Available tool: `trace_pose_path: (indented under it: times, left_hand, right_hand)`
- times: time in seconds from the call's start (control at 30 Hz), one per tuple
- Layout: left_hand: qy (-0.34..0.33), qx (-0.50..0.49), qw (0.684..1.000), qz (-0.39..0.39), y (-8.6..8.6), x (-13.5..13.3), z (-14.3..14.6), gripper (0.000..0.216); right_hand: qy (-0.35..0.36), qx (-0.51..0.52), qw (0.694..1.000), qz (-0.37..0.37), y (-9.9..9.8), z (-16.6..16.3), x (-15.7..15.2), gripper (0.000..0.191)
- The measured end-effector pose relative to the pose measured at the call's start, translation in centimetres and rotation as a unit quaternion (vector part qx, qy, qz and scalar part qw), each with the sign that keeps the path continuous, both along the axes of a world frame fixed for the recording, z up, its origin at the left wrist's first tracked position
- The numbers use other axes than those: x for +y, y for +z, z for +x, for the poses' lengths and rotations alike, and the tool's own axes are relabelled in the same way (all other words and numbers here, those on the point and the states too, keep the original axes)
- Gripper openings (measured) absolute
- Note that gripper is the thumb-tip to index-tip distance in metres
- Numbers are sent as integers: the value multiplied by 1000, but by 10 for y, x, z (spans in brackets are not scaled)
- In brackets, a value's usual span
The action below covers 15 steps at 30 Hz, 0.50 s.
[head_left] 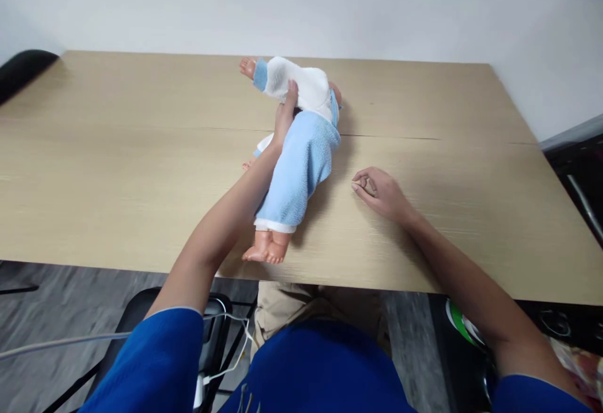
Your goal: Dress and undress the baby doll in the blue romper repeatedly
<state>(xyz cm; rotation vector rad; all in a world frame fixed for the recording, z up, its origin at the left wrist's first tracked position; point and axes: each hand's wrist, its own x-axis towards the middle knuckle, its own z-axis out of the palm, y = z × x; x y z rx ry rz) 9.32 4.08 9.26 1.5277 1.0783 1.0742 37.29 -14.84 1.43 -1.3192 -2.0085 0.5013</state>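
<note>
A baby doll [304, 149] in a white fleece top and light blue trousers lies on its side over the table, bare feet toward me. Its head is mostly hidden behind the top. My left hand [286, 114] grips the doll at the chest, with the thumb over the white top and the other fingers hidden. One doll arm points up and left; the other shows partly beneath my forearm. To the right of the doll, my right hand [380, 193] rests at the tabletop, apart from the doll. Its fingers are curled, thumb close to the fingertips, with nothing visible in them.
The light wooden table [141, 180] has a seam across it and meets a white wall at the back. A black chair [136, 319] with cables stands below at left. Dark items, including a green-and-white round thing [459, 322], sit below the right front edge.
</note>
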Motion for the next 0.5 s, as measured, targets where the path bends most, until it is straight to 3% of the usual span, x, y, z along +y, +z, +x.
trace_pose_path:
  times: [0.13,0.2,0.37,0.5]
  left_hand:
    - [3,-115,993,17,-12,2,2,102]
    - [3,-139,990,28,-14,1,9,96]
    - [31,-102,992,63,-14,-7,28,116]
    - [22,2,996,89,-17,-11,41,119]
  right_hand:
    - [-7,18,1000,0,-2,-1,0,13]
    - [-17,36,999,-4,-3,-1,0,17]
    - [-77,160,981,-73,0,5,6,46]
    - [-92,332,928,-144,3,15,13,65]
